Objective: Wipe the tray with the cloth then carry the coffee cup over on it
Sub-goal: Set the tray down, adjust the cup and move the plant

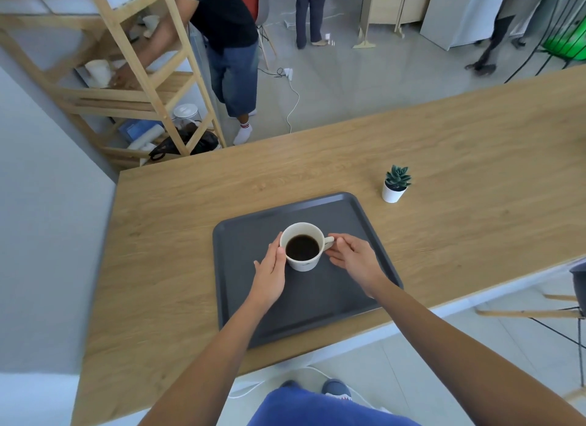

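A white coffee cup (303, 248) full of dark coffee stands upright near the middle of a dark grey tray (358, 216). The tray lies on a wooden table (459, 159), its near edge close to the table's front edge. My left hand (270, 273) rests against the cup's left side, fingers together and flat on the wall. My right hand (355, 259) is at the cup's handle, fingertips touching it, fingers slightly apart. No cloth is in view.
A small succulent in a white pot (394, 184) stands to the tray's far right. A wooden shelf unit (142, 76) rises beyond the table's far left corner, with a person (222, 35) beside it. A chair (564, 311) sits at the right.
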